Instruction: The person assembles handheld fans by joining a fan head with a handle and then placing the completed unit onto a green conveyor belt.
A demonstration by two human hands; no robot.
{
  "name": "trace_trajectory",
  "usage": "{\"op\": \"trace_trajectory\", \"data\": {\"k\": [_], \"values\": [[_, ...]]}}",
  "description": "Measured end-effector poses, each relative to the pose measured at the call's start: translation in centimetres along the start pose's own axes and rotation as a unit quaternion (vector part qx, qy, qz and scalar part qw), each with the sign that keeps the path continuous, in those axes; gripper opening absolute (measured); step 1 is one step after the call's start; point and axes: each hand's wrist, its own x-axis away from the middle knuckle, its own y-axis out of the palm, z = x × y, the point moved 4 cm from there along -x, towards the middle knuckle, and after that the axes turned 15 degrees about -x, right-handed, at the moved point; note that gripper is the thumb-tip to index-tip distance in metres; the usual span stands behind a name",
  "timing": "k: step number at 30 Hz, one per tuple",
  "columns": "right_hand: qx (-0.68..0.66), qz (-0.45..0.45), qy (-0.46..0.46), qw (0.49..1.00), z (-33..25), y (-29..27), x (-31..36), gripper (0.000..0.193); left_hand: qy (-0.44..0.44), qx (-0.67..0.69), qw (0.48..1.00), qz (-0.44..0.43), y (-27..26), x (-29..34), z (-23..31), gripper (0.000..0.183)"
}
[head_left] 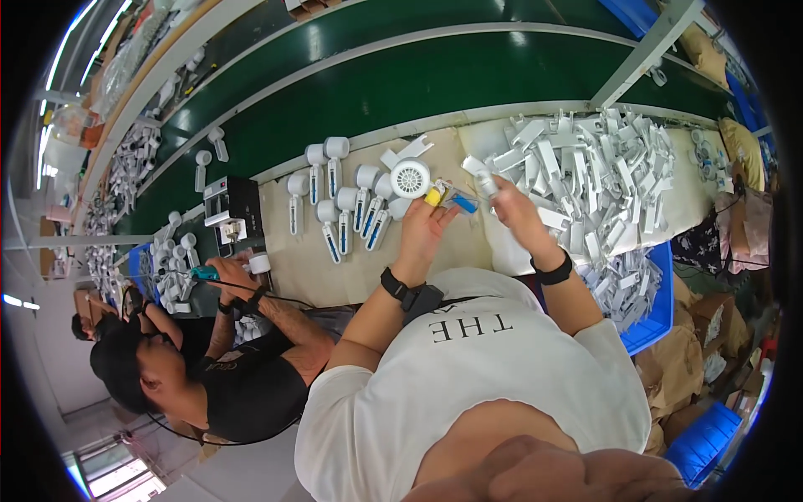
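My left hand (425, 224) pinches a small part with a yellow end (433, 197) and a clear and blue body (462, 202). Right behind it is a round white head with a pierced grille (411, 178); whether the two are joined I cannot tell. A short white plastic piece (483, 177) sits in the closed fingers of my right hand (516, 211), slightly blurred. Left of my hands, several white shower-head-shaped pieces with blue-striped handles (360, 209) lie on the table. A heap of white plastic shells (585, 167) spreads to the right.
A blue bin (661, 309) of white pieces stands below the table's right end. On my left a co-worker (242, 360) holds a teal tool (205, 273) near a black machine (232, 213). A green conveyor belt (351, 92) runs behind the table, with a metal post (644, 54) at right.
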Motion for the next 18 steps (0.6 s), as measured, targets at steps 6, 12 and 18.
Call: {"op": "trace_trajectory", "data": {"k": [6, 12, 18], "values": [[0.536, -0.017, -0.186, 0.823, -5.1, 6.8, -1.0, 0.047, 0.025, 0.05, 0.997, 0.057, 0.6, 0.2, -0.1, 0.025], [0.496, -0.04, -0.232, 0.836, -5.2, 7.0, -1.7, 0.048, 0.083, 0.005, 0.995, 0.052, 1.6, 1.0, 0.8, 0.033], [0.478, -0.026, -0.213, 0.852, -5.4, 6.8, -1.5, 0.049, 0.117, 0.03, 0.992, 0.032, 2.2, 1.4, 1.4, 0.033]]}}
